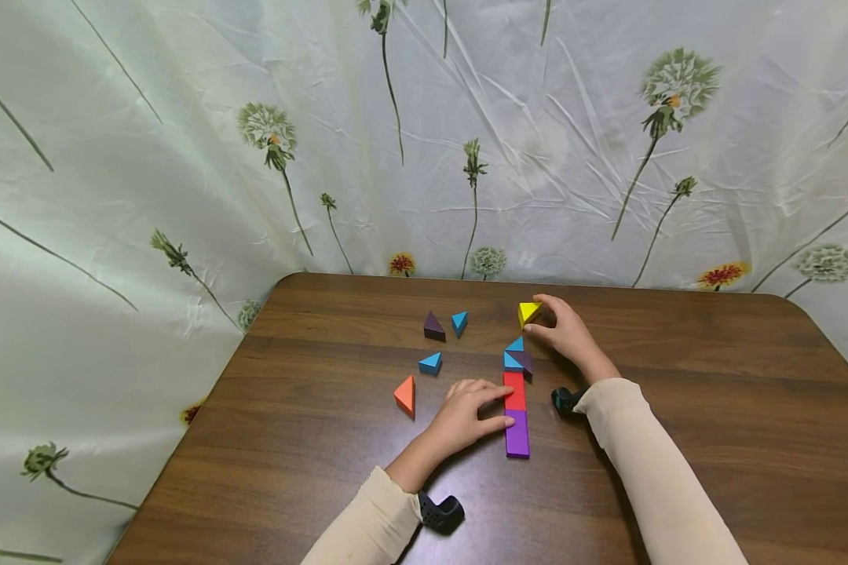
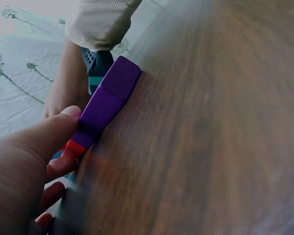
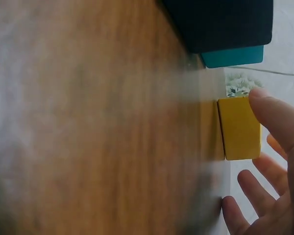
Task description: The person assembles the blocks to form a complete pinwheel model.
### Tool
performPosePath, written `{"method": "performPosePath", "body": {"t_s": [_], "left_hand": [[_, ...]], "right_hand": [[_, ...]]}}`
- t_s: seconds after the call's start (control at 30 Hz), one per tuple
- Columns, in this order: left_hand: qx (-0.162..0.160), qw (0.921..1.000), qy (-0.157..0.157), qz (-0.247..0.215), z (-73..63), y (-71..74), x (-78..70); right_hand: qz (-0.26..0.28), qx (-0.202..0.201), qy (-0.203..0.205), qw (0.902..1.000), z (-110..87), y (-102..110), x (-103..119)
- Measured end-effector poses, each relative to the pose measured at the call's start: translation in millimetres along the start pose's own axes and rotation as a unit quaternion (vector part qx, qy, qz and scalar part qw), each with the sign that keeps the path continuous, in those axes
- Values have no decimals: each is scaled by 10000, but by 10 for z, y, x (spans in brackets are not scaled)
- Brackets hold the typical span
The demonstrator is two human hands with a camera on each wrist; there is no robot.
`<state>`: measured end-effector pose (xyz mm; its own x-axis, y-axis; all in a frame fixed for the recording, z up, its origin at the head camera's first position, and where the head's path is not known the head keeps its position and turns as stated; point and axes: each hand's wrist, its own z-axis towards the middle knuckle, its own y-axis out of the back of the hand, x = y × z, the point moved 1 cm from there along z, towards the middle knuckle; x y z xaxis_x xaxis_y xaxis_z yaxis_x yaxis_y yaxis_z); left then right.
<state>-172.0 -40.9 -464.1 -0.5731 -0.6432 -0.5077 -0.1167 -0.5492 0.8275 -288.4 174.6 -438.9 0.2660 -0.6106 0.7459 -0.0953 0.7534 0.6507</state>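
Right hand [image 1: 569, 333] pinches the yellow block [image 1: 528, 314] past the red block [image 1: 514, 384]; left hand [image 1: 462, 414], fingers loose, touches the red block and the purple block [image 1: 518, 439] against its near end. Lining up seems underway; yellow probably needs gentle placing.

From my head, the scene looks bright and softly lit; the white cloth [image 1: 431, 118] shines along its creases, and a pale glare sits on the tabletop [image 1: 480, 486] before me. A dark shadow runs along the left side of my right sleeve [image 1: 667, 471]. At my left wrist the picture is dim, washed out at the upper left, with blurred grain. At my right, the grain smears out of focus under bluish-white haze, while my yellow block [image 3: 241, 129] looks fairly crisp.
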Motion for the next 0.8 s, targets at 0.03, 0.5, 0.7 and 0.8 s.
{"method": "performPosePath", "body": {"t_s": [0.03,0.5,0.7,0.8], "left_hand": [[2,10000,2,3,1,-1,0],[20,10000,5,10,3,-1,0],[19,10000,0,-4,3,-7,4],[10,10000,-4,-1,2,-8,5]], "right_hand": [[-22,16,4,10000,8,-1,-6],[8,67,34,10000,32,-20,-1],[50,77,23,10000,33,-32,14],[70,70,42,9999,38,-47,30]]}}
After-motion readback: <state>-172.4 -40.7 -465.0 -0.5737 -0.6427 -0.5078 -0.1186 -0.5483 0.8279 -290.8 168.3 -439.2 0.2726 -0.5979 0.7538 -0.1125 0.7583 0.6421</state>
